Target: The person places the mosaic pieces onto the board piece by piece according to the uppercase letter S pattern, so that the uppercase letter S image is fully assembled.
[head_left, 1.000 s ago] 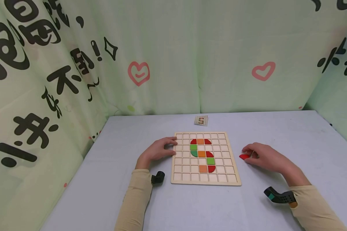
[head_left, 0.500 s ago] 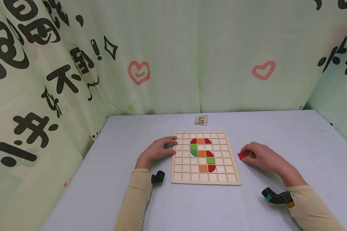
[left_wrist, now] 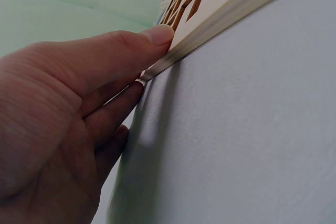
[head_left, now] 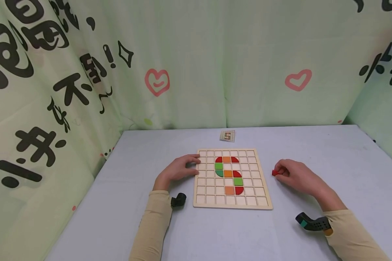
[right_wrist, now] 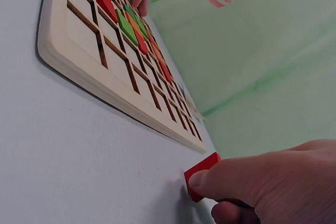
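Observation:
A pale wooden grid board lies on the table, several of its cells filled with red, orange and green pieces that form an S-like curve. My left hand rests against the board's left rim, its thumb and fingertips spread along it. The left wrist view shows the thumb fairly straight at the top edge. Right of the board, my right hand pinches a small red tile between thumb and fingers, close over the tabletop. Part of the tile is hidden behind the thumb.
A small card printed with an S pattern lies behind the board. The table has a white cloth, and a pale green curtain with black lettering and red hearts surrounds it at the back and sides.
My right hand has shifted slightly toward the left and back, and the red tile has turned between its fingers, showing a smaller face now. The left hand and the board stay put.

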`<state>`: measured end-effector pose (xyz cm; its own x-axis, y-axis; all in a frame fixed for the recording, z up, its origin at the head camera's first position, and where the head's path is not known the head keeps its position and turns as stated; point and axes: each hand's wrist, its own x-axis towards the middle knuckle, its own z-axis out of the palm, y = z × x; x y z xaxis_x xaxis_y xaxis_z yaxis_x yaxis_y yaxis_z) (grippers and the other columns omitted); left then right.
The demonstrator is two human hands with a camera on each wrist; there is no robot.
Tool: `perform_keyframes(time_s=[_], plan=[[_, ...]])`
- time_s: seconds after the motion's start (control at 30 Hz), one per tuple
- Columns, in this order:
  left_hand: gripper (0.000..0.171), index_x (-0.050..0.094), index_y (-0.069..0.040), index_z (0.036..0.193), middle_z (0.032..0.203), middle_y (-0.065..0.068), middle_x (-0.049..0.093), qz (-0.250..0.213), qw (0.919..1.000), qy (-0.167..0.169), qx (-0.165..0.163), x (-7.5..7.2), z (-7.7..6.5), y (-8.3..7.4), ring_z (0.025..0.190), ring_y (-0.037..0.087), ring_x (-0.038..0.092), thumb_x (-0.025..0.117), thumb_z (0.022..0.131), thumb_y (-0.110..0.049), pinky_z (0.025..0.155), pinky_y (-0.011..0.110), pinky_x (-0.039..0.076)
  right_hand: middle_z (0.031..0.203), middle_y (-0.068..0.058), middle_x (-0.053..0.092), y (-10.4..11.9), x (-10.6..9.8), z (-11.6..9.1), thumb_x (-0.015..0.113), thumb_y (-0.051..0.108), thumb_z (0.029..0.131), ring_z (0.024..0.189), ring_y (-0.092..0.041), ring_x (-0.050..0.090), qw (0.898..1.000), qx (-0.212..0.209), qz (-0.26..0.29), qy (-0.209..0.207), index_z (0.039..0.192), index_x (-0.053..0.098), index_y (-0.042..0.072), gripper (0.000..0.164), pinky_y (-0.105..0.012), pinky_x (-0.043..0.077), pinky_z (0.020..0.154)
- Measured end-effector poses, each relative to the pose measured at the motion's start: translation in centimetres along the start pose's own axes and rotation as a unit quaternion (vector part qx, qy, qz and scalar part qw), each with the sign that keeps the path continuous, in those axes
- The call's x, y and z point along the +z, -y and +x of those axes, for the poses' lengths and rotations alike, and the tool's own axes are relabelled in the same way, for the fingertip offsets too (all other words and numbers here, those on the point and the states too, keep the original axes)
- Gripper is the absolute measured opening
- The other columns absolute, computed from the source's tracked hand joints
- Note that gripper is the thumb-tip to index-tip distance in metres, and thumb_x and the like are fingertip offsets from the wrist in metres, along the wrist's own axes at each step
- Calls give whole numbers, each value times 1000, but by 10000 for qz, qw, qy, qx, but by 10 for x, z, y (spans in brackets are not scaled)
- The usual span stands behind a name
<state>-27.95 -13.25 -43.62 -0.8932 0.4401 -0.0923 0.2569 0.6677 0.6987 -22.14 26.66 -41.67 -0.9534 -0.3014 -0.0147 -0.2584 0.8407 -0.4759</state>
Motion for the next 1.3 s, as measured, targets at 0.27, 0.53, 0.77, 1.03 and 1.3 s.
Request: perform_keyframes(time_s=[0.27, 0.53, 0.77, 1.03, 1.3], plan=[[40, 65, -8, 130, 156, 0, 47, -10, 10000, 2, -13, 0, 0, 0, 150, 23, 34, 73, 92, -17, 123, 41, 31, 91, 3, 65, -1, 1, -3, 74, 13, 88, 82, -9, 55, 9988, -412, 0, 267, 110, 70, 3, 25, -26, 50, 70], [40, 66, -8, 130, 156, 0, 47, -32, 10000, -12, -16, 1, -1, 0, 149, 23, 35, 73, 92, -16, 123, 42, 31, 91, 4, 61, -1, 1, -7, 75, 15, 87, 83, -12, 52, 9974, -478, 82, 542, 117, 70, 3, 32, -22, 48, 65], [40, 66, -7, 130, 156, 0, 47, -2, 10000, 14, 2, 1, -1, 0, 149, 23, 35, 72, 92, -16, 123, 41, 31, 95, 3, 60, 0, 2, -7, 77, 19, 87, 80, -8, 50, 9976, -569, 59, 387, 114, 71, 7, 30, -21, 46, 64], [40, 65, -7, 130, 155, 1, 47, 43, 10000, 20, 38, 0, -2, -2, 149, 24, 35, 72, 92, -16, 123, 41, 31, 99, 1, 63, 1, 3, -5, 78, 16, 86, 81, -8, 51, 9968, -742, -47, 291, 108, 73, 9, 23, -21, 48, 64], [40, 65, -8, 131, 156, 0, 47, 75, 10000, 0, -23, 1, -1, 0, 149, 22, 35, 72, 92, -17, 123, 40, 31, 92, 4, 63, 3, 3, -3, 77, 17, 87, 80, -8, 52, 9978, -630, -155, 171, 108, 71, 7, 24, -23, 48, 65]])
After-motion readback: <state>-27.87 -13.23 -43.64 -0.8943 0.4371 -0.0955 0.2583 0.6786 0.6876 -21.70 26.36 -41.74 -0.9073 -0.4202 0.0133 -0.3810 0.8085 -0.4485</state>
